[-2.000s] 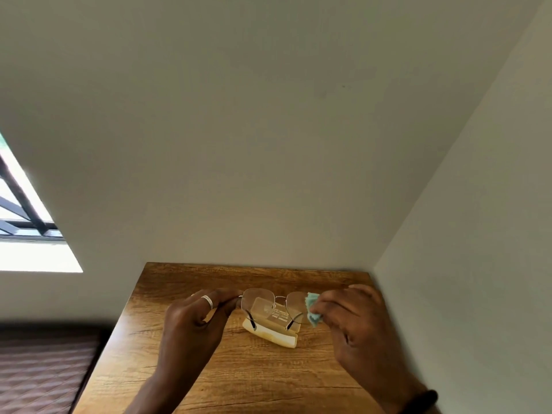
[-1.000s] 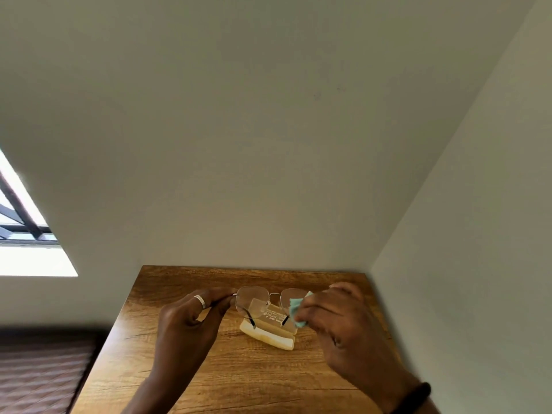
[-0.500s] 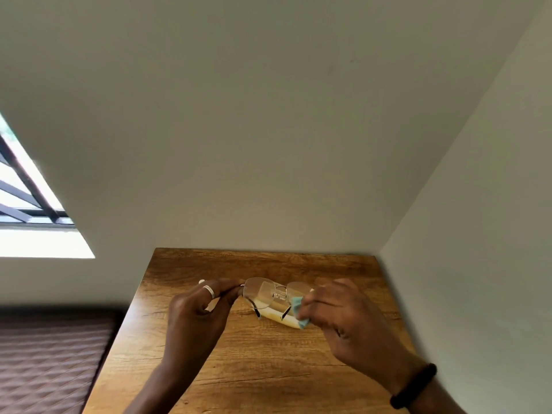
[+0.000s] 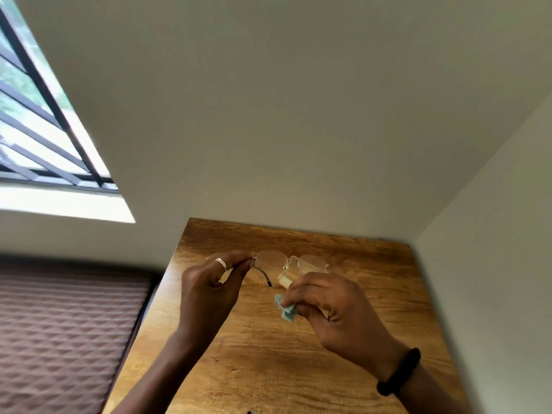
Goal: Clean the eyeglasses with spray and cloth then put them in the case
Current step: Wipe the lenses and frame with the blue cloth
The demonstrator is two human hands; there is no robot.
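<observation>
While cloth sits off the lens: wiping step judged in hand, casing not yet begun.
Wooden surface [image 4: 268, 369] in a wall corner, window [image 4: 35, 130] to the left. Left hand [image 4: 209, 291], ringed, fingers [image 4: 239, 262] pinched narrow on the left hinge end of the eyeglasses [image 4: 271, 259], which are held up over the far part of the surface with one temple hanging down. Right hand [image 4: 334, 309], fingers curled tight on a bunched teal cloth [image 4: 286, 309], just below the glasses and apart from them. Cream object [image 4: 285, 282] behind the lenses, partly hidden; case or spray bottle, cannot tell. Next move likely calls for bringing the cloth up to a lens with a light pinch, frame steadied. No brand, label or writing legible.
</observation>
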